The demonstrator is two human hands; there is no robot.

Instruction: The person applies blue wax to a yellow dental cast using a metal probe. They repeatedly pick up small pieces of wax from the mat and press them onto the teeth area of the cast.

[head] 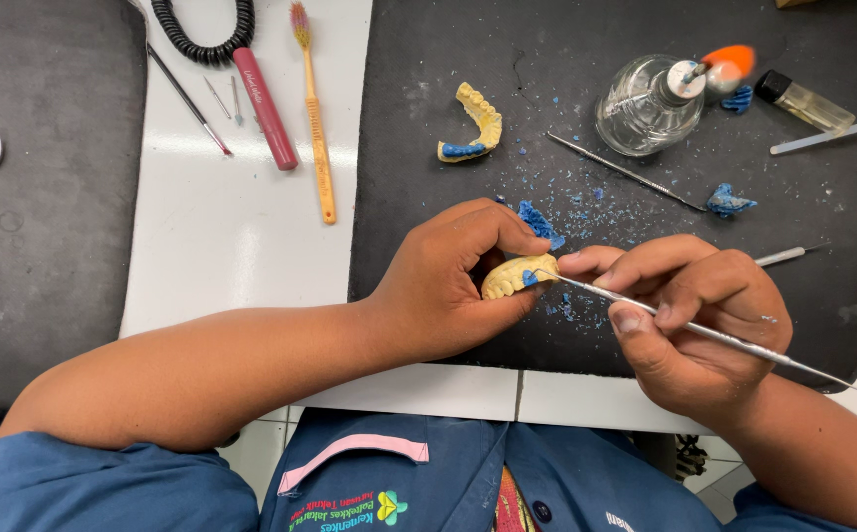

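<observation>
Over the near edge of the black rubber work mat (pixel 448 99), we hold a pale yellow plaster tooth model (pixel 513 277) with a patch of blue wax on it, pinched in our left hand (pixel 443 286): thumb beneath, fingers curled over the top, so much of the cast is hidden. Our right hand (pixel 694 315) grips a thin steel carving instrument (pixel 704 330) like a pen, its tip touching the blue patch on the model's right end.

The hold on the cast looks narrow, so a hard push from the tip could twist it out of our fingers; plaster chips easily, and it sits close to the mat's edge. The tip could also skid off the wax and scratch the plaster teeth, or jab our left fingertips just beside it.

Around our hands, blue wax shavings (pixel 571 202) litter the mat, with a larger blue wax lump (pixel 539 222) just behind our left fingers; crumbs under the cast could stick to it. Further back lie a second yellow plaster arch with blue wax (pixel 476 128), another slim steel probe (pixel 625 172) and a blue wax scrap (pixel 726 202) at its end.

At the mat's far side stands a clear glass spirit lamp (pixel 645 106) with an orange flame (pixel 734 59), and a small clear lighter (pixel 803 101) lies near it. A reaching sleeve or arm could meet that flame or knock the lamp. On the white table (pixel 231 227) to the left rest an orange toothbrush (pixel 315 123) and a red pen-shaped tool (pixel 264 106).
</observation>
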